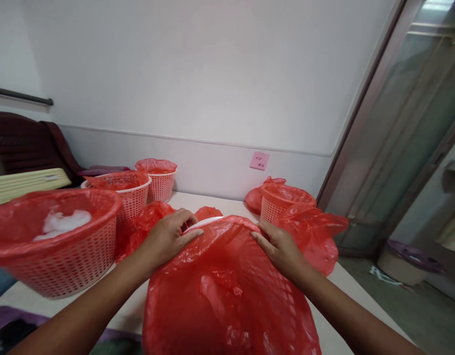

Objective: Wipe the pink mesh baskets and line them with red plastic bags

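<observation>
A large red plastic bag [227, 291] hangs in front of me, draped over a basket whose white rim [205, 223] shows at the top and whose lattice wall shows faintly through the film. My left hand [175, 231] is closed on the bag's edge at the left of the rim, thumb on the near side. On the right, my right hand [277, 244] pinches the same bag edge between thumb and fingers. Most of the basket is hidden behind the film.
Left stands a big lined basket [64, 266] with white material inside; behind it are two smaller lined baskets [133, 202]. Another red-lined basket [270, 209] is at the back right of the white table [190, 198]. A bin [401, 266] stands on the floor by the glass door.
</observation>
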### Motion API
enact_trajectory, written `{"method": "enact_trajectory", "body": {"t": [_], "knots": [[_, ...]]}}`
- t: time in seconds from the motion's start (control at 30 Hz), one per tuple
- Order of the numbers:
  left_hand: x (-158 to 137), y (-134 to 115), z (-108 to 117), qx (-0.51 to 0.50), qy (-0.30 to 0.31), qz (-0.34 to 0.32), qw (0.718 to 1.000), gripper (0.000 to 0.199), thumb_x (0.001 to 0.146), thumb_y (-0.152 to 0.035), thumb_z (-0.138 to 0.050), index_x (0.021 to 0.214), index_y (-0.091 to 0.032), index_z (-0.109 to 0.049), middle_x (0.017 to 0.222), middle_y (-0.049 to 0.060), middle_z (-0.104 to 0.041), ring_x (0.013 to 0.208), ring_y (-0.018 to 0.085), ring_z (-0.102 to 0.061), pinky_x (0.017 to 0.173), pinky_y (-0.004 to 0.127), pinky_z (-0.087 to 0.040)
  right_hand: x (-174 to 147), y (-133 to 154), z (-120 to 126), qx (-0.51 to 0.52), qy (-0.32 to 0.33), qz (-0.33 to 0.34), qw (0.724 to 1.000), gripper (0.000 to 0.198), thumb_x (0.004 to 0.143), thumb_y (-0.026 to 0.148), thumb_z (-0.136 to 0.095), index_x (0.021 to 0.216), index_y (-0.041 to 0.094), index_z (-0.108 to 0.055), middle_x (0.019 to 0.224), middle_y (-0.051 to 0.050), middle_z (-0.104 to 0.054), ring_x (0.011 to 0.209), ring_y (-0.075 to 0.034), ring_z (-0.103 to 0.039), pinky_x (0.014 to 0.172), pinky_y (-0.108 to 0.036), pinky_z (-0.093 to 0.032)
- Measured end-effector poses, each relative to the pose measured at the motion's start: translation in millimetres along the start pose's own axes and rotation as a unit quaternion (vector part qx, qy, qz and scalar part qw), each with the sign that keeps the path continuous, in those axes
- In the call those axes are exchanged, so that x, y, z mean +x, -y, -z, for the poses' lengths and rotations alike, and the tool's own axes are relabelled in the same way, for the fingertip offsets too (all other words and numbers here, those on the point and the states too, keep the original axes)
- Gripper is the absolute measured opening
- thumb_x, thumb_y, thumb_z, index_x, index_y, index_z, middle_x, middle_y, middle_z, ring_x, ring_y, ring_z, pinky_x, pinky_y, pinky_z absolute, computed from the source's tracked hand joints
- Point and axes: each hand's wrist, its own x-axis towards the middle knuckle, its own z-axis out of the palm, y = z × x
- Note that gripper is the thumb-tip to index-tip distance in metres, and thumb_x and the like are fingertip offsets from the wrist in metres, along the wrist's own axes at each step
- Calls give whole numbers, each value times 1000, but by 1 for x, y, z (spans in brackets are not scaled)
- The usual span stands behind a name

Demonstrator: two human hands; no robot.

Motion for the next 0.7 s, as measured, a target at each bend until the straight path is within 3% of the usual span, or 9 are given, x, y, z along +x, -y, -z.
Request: {"method": "enact_trajectory", "body": {"t": [0.2, 0.37, 0.47, 0.57, 0.7], "knots": [[4, 3, -7, -59, -34, 47, 997, 22, 85, -34, -54, 69, -19, -55, 67, -3, -54, 65, 13, -48, 63, 26, -35, 0, 2, -1, 7, 11, -2, 1000, 22, 92, 35, -43, 77, 21, -51, 72, 0, -52, 68, -16, -50, 64, -28, -36], [15, 14, -6, -171, 0, 156, 973, 29, 77, -40, -62, 61, -19, -49, 58, -6, -46, 55, 10, -40, 53, 23, -30, 0, 1, -1, 17, 15, -1, 1000, 23, 92, 36, -43, 79, 21, -53, 73, -1, -53, 69, -16, -50, 65, -29, -36], [16, 23, -9, -273, 73, 227, 932, 28, 71, -39, -68, 61, -18, -52, 54, -5, -50, 48, 9, -43, 48, 22, -30, 1, 0, 0, 33, 24, -13, 999, 24, 92, 38, -43, 77, 21, -53, 73, 0, -53, 69, -16, -50, 65, -29, -36], [11, 29, -17, -380, 128, 269, 876, 26, 69, -35, -71, 61, -18, -53, 56, -3, -56, 49, 11, -51, 50, 24, -39, 4, -7, 1, 57, 29, -33, 997, 26, 91, 40, -43, 76, 21, -52, 72, 0, -52, 68, -16, -49, 64, -29, -35], [2, 38, -24, -474, 124, 299, 819, 22, 72, -34, -72, 67, -17, -59, 63, 1, -65, 55, 14, -59, 59, 29, -50, 14, -22, 3, 91, 34, -52, 994, 29, 87, 44, -46, 69, 21, -48, 68, 3, -48, 65, -15, -46, 62, -28, -33]]}}
